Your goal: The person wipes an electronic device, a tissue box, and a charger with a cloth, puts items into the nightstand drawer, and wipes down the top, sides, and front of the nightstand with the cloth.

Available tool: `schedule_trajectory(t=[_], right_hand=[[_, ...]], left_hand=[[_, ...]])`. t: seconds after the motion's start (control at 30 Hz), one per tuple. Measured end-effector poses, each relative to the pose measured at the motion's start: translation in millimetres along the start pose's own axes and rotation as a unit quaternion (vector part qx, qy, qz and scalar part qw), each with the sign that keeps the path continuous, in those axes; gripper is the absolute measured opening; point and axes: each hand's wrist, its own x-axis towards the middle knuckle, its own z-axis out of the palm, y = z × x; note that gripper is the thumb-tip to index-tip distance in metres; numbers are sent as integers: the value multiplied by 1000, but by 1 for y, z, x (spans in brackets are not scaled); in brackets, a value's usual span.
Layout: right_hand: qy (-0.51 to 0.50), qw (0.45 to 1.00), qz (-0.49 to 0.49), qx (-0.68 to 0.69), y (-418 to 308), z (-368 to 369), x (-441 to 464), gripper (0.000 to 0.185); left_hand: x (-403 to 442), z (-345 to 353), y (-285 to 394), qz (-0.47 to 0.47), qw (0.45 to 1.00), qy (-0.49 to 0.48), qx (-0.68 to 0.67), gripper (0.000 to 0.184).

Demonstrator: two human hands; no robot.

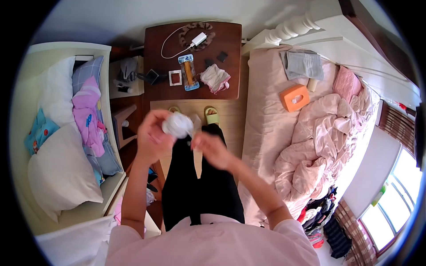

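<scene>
My left hand [155,135] is closed around a white, rounded bundle [177,125] held in front of my body, over the floor near the table. The bundle is blurred, so its exact kind cannot be made out. Just to the right, my right hand [212,150] has its fingers pinched together close to the bundle's lower right side. A thin, pale, see-through piece [195,122] shows between the two hands. Whatever the right fingertips grip is too small and smeared to name.
Ahead is a dark wooden table [155,44] with a white charger [199,39], a hair band, a packaged snack [189,73] and a crumpled cloth [215,79]. Right stands a pink bed with an orange tissue box [294,98]. Left is a cream bed frame [66,48] holding pillows and clothes.
</scene>
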Motion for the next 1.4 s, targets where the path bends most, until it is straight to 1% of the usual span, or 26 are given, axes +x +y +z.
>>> schedule_trajectory(t=[0.03, 0.07, 0.13, 0.17, 0.2, 0.27, 0.33, 0.4, 0.43, 0.47, 0.53, 0.57, 0.6, 0.67, 0.73, 0.77, 0.8, 0.87, 0.9, 0.93, 1.03, 1.13, 1.27, 1.33, 1.37, 1.4], right_hand=[[-39, 997, -15, -68, 0, 12, -11, 20], [-72, 992, 30, -101, -33, 14, -17, 15], [-58, 991, 33, -117, -51, 1, -15, 13], [-21, 998, 29, -44, -46, -10, -9, 15], [15, 999, 25, 28, -37, -25, 1, 17], [46, 995, 38, 77, -12, -36, 12, 34], [49, 993, 41, 96, 13, 0, -9, 35], [-41, 998, 39, -42, -10, 9, -23, 27], [-32, 997, 40, -65, -24, 8, -24, 26], [-22, 995, 37, -89, -36, 1, -24, 24], [-7, 986, 29, -162, -51, -30, -9, 27], [45, 994, -15, -99, -33, -42, 0, 27], [53, 996, 43, -51, -29, -58, 11, 25], [85, 995, 28, -31, 18, -41, 12, 20], [46, 997, -16, -61, 23, -9, -4, 16], [6, 995, 15, -102, 19, -2, -12, 12], [2, 992, 10, -125, 9, -4, -11, 12], [3, 985, 0, -173, -12, -25, -6, 13], [-7, 969, 24, -247, -26, -42, 5, 16], [-7, 961, -15, -277, -23, -59, 16, 16], [23, 998, 25, -50, 17, -78, 38, 15], [125, 981, 45, 144, 78, -51, 42, 21], [193, 945, 104, 242, 114, -17, 41, 29], [203, 925, 133, 293, 129, -14, 47, 31], [200, 881, 177, 390, 128, -18, 54, 31], [212, 869, 194, 403, 135, -21, 61, 28]], left_hand=[[8, -2, 3, -36, 998, 45, 22, 33], [11, -8, 1, -50, 986, -24, 157, 33], [17, -24, -2, -69, 894, -159, 414, 35], [14, -27, -9, -63, 880, -258, 393, 39], [12, -17, 0, -138, 886, -312, 315, 37], [1, -8, -5, -107, 946, -291, 97, 37], [3, -4, -18, -31, 990, -128, -42, 39], [16, -12, -25, -69, 995, 8, 67, 37], [23, -17, -24, -30, 968, -45, 246, 35], [29, -21, -22, 14, 904, -98, 417, 34], [29, -15, -26, -88, 897, -244, 358, 35], [28, -9, -20, -124, 892, -306, 309, 33], [21, -6, -28, -122, 921, -312, 198, 35], [19, 0, -39, -85, 975, -199, -46, 38], [30, 0, -42, -149, 988, -11, -38, 41], [37, -9, -52, -141, 990, -15, 4, 39], [42, -14, -54, -150, 976, -88, 131, 38], [49, -19, -60, -158, 884, -237, 371, 36], [47, -21, -68, -151, 878, -296, 344, 34], [43, -19, -79, -182, 902, -300, 250, 34], [33, -12, -96, -269, 923, -274, -14, 36], [33, -11, -117, -229, 953, -167, -106, 38], [24, -14, -175, -220, 974, -6, -55, 36], [17, -22, -224, -178, 984, 15, -3, 34], [15, -26, -242, -158, 987, 26, 23, 33], [16, -26, -251, -117, 986, 20, 114, 32]])
